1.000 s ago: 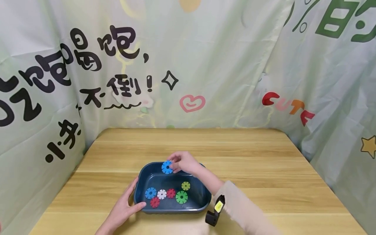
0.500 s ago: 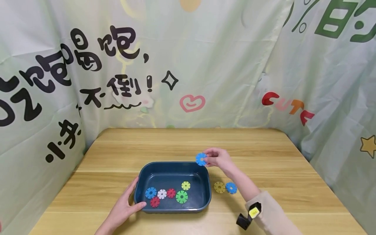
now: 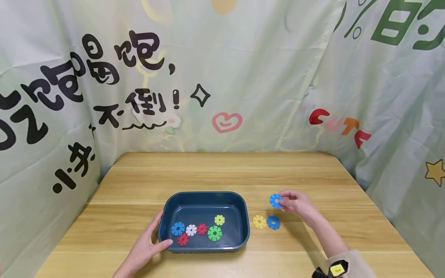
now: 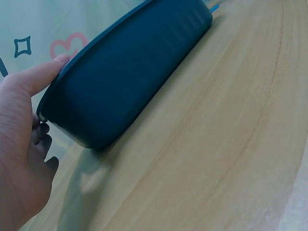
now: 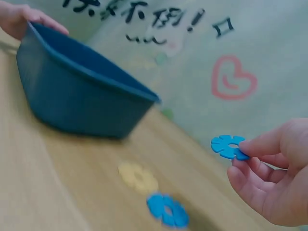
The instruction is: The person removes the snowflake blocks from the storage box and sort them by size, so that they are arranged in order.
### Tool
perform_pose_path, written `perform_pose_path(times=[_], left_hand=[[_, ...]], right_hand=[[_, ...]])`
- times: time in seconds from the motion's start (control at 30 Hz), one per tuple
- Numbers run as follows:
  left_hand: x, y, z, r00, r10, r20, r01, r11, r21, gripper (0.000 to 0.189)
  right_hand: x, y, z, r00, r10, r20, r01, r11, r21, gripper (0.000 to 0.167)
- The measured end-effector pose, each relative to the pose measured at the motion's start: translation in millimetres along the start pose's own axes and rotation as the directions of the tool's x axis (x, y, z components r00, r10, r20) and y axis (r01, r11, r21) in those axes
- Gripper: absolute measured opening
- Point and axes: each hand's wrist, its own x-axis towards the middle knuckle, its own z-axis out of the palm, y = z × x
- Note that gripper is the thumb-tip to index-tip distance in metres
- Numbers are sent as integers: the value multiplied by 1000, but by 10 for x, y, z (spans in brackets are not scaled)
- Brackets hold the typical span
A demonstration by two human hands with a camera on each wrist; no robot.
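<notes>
My right hand (image 3: 298, 204) pinches a blue notched plastic disc (image 3: 276, 200) between thumb and fingers, above the table right of the basin. In the right wrist view the held disc (image 5: 230, 146) lies nearly flat. On the table just below are a yellow notched disc (image 3: 259, 221) and another blue disc (image 3: 273, 222), side by side. My left hand (image 3: 147, 245) grips the near left corner of a dark blue basin (image 3: 203, 249), thumb (image 4: 45, 77) over the rim. Inside lie a blue disc (image 3: 178, 228), a white one (image 3: 191, 230), a green one (image 3: 214, 233) and several others.
The wooden table (image 3: 222, 170) extends on all sides of the basin. A printed cloth backdrop (image 3: 264, 77) hangs behind it and along both sides.
My right hand has carried the blue disc from over the basin to the right, past its rim, and lowered it toward the table. My left hand stays at the basin's corner.
</notes>
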Motion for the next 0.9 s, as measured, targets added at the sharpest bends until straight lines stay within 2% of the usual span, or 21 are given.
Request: perform_pose_path(times=[0.17,0.37,0.57,0.73,0.9], left_hand=[[-8,18,-7,1000,-12,3,12,1000,1,88],[-13,16,-5,1000,7,-4,-7,1000,6,88],[-20,7,-5,1000,12,-7,-11,999,30,88],[-14,13,-9,1000,-10,-3,10,1000,18,88],[-11,13,-7,999,-33,3,33,999,15,88]], right_hand=[[-89,177,-177,998,56,-26,-56,998,-5,31],[-161,322,-270,992,95,-79,-103,988,-114,26],[-207,414,-291,984,132,-123,-161,951,-263,21],[-217,461,-268,981,145,-130,-179,932,-314,14],[-216,467,-228,982,114,-153,-161,922,-352,13]])
